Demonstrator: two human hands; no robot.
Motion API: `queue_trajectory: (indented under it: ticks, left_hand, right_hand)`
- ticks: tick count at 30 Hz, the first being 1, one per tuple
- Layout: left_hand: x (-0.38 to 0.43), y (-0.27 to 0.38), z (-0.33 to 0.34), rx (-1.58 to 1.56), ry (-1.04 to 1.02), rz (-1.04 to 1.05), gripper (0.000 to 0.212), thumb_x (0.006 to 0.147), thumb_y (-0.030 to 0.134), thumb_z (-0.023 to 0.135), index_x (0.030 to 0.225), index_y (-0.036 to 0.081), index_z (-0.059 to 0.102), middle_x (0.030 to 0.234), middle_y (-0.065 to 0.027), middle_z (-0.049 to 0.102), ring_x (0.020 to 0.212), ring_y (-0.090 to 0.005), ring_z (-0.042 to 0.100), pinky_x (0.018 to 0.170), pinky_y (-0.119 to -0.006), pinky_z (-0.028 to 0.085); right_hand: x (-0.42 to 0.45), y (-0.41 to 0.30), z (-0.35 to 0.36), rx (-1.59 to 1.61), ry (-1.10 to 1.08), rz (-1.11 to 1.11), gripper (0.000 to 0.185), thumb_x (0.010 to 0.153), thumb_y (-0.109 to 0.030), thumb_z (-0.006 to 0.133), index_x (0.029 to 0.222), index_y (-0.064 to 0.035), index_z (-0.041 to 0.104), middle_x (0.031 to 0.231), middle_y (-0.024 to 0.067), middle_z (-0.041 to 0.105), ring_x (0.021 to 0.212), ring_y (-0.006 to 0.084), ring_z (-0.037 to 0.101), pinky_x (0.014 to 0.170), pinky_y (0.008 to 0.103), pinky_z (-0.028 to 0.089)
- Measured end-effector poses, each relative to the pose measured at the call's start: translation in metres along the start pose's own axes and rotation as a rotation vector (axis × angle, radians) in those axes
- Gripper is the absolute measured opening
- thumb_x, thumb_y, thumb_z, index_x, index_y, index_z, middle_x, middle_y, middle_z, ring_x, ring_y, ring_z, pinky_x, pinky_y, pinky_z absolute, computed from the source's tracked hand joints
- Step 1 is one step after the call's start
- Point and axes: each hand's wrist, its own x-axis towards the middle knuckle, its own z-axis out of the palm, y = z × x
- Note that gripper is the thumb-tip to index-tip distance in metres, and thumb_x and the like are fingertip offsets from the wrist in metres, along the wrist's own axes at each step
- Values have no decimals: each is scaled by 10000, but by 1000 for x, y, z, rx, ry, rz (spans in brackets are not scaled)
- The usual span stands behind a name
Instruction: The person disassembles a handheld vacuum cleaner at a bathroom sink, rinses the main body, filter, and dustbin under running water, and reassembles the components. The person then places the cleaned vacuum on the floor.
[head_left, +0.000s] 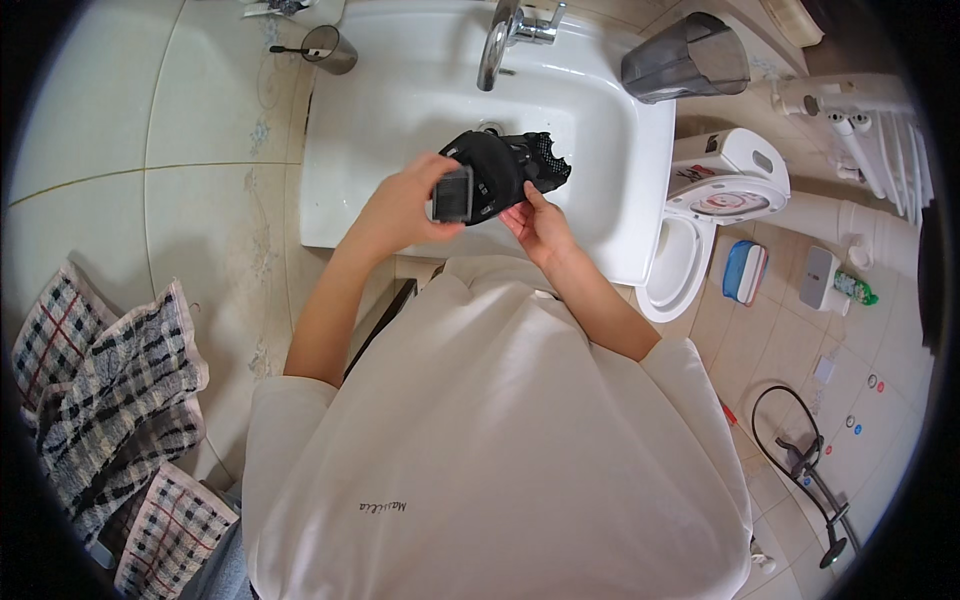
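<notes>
Over the white washbasin, both of my hands are at a black plastic appliance part with a curved body and a perforated, scallop-edged end. My left hand grips a small dark-grey rectangular piece with fine ridges, like a pleated filter, by its opposite sides. This piece overlaps the left end of the black part; whether the two are joined I cannot tell. My right hand holds the black part from its near right side, thumb on top and fingers underneath. The basin drain is partly hidden behind the part.
The chrome faucet juts over the basin from the back. A grey cup with a toothbrush stands at the back left, a grey translucent container at the back right. Right of the basin is a toilet; checked towels hang at left.
</notes>
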Motion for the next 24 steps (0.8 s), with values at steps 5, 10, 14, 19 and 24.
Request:
queue_trajectory:
  ticks: [5,10,14,19,24]
  left_hand:
    - [5,-2,23,-208,398,-135,646,562,239,855,1104,30,573,1073,-90,576,888,-244,590,786,-338,486]
    - [13,-10,43,75,561,64,645,543,255,865,1082,29,593,1067,-97,561,935,-264,565,814,-350,471]
    - [15,-10,46,82,584,143,645,531,270,869,1071,34,607,1067,-95,552,976,-281,543,839,-363,457]
    - [13,-11,46,67,563,119,671,524,269,873,1094,43,601,1070,-93,551,1009,-284,531,853,-373,448]
    - [12,0,19,21,319,239,651,569,149,810,1174,90,578,1200,-88,517,1083,-290,507,892,-385,435]
  right_hand:
    - [-5,-1,9,40,-17,-8,260,939,-264,554,867,-15,571,756,54,607,740,184,634,793,338,558]
    - [-6,0,9,-32,-36,-40,278,944,-280,543,867,-14,570,763,50,614,735,173,633,780,329,561]
    - [0,3,-2,-8,-46,-26,296,941,-297,546,843,-18,570,754,47,612,705,162,629,746,317,565]
    - [-14,-3,11,-20,-49,-52,297,936,-297,555,828,-21,574,738,47,609,681,154,625,720,308,569]
    - [-4,-4,1,-36,-27,-49,270,936,-279,555,859,-22,585,776,61,623,712,166,633,717,305,563]
